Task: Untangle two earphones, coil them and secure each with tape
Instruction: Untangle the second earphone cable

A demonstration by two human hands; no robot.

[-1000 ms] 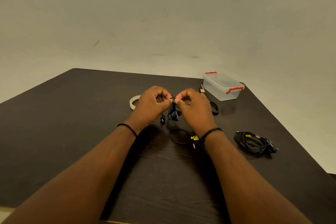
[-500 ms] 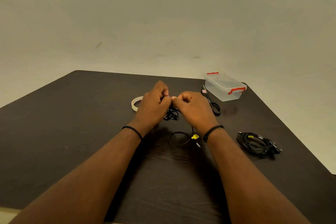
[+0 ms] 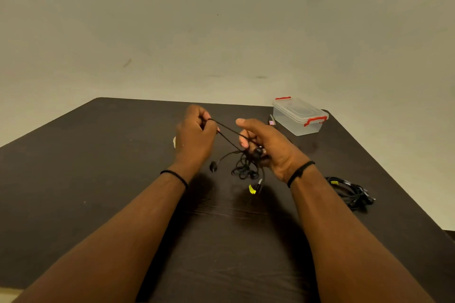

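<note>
Both hands raised over the dark desk [image 3: 98, 179], working one black tangled earphone [image 3: 242, 167]. Left hand [image 3: 195, 138] has fingers curled, pinching a cable loop near its fingertips. Right hand [image 3: 267, 145] partly curled, thumb stuck up, fingers gripping the cable bundle and one earbud [image 3: 258, 151]. Two cable strands run taut between the hands, slanting from upper left down to lower right. Rest of the cable hangs in a loose knot below the right hand, above the desk. Second earbud [image 3: 213, 167] dangles on a short lead below the left wrist. Plug end [image 3: 258, 183] hangs down, pointing toward the desk, with a yellow tag [image 3: 251, 189] by it; any writing on the tag too small to read. Thin black bands on both wrists.

Second earphone [image 3: 350, 192], black bundle with a small yellow tag, lies on the desk right of the right forearm, apart from the hands. Clear plastic box [image 3: 299, 115] with lid on and red clips sits at the far right corner. Small item with a pink label [image 3: 271, 122] just left of the box, mostly hidden behind the right hand, label unreadable. Pale sliver of a tape roll [image 3: 174, 141] peeks out behind the left hand. Plain wall behind.
</note>
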